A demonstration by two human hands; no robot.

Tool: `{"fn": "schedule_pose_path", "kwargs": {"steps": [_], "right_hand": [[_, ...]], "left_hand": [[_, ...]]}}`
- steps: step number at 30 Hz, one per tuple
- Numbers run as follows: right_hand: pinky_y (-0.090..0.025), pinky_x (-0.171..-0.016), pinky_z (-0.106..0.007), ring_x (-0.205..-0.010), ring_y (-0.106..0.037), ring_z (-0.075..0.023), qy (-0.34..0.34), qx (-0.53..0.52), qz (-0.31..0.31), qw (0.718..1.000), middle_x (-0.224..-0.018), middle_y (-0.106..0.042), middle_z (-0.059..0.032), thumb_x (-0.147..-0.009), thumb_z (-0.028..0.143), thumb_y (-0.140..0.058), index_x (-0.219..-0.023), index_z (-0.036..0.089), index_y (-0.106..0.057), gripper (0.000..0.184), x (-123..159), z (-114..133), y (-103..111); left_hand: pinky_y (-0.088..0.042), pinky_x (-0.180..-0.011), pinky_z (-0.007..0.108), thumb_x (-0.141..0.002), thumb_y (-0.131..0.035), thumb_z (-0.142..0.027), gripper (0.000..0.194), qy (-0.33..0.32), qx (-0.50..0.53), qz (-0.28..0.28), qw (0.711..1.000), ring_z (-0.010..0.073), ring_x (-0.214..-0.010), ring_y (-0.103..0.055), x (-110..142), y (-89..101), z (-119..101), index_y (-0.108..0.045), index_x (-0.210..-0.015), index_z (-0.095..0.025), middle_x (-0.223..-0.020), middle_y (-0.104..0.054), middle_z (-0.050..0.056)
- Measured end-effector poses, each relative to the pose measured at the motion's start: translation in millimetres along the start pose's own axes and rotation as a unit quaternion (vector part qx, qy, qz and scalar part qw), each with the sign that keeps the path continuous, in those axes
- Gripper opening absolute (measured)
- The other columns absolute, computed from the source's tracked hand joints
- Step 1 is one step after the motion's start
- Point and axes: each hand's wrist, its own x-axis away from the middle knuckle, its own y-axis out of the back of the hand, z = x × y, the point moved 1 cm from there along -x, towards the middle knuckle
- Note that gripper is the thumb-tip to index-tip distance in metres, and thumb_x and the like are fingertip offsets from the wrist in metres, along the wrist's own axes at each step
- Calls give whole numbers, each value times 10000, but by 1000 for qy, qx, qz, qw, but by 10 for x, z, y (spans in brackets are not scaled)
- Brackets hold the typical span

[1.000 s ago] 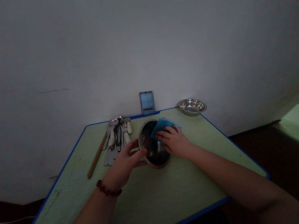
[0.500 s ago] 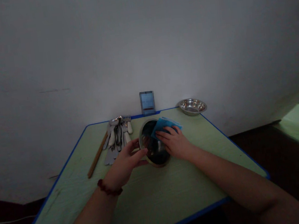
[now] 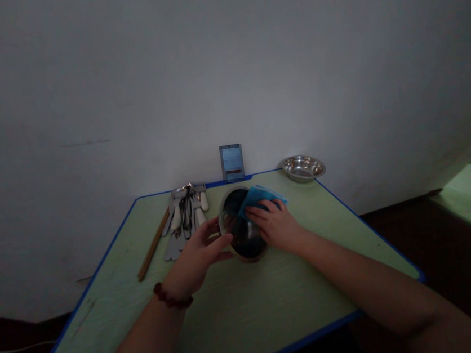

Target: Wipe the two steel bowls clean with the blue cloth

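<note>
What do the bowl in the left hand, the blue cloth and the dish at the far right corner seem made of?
Bowl: probably smooth metal; its dark inside shows glossy reflections.
Blue cloth: likely fabric, matte, with no shine; the weave is too blurred to tell.
Dish: likely polished steel, silvery with bright highlights.

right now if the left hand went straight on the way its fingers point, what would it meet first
The metal bowl, which the left hand already touches at its rim; past that, probably the blue cloth or right hand, though depth is unclear.
</note>
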Motion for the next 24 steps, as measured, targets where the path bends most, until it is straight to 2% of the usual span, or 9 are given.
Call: {"fn": "schedule_pose_path", "kwargs": {"steps": [8, 17, 24], "right_hand": [[-245, -954, -480, -1188, -331, -280, 0, 6, -2, 1000, -1364, -450, -45, -805, 219, -474, -1304, 183, -444, 502, 2, -4, 0], [-238, -949, -510, -1171, -355, -284, 4, 1, -18, 1000, -1340, -478, -56, -900, 354, -363, -1272, 182, -481, 427, 0, 17, 4], [-165, -979, -571, -1178, -357, -292, 1, 2, -24, 1000, -1348, -470, -60, -901, 364, -369, -1273, 198, -476, 421, 17, 18, -22]], "left_hand": [[-551, -667, 292, -676, -674, -285, 394, -8, -1, -3, 1000, 240, -1000, -612, -1, 1, -1, -534, -1035, -199, -1122, -621, 80], [-556, -684, 312, -653, -694, -290, 456, -15, 4, -9, 1000, 238, -973, -622, 14, -10, -33, -514, -1056, -176, -1096, -638, 81], [-554, -651, 262, -695, -659, -243, 427, -9, 2, -12, 1000, 217, -983, -619, 17, -4, -32, -489, -1081, -175, -1120, -624, 83]]}}
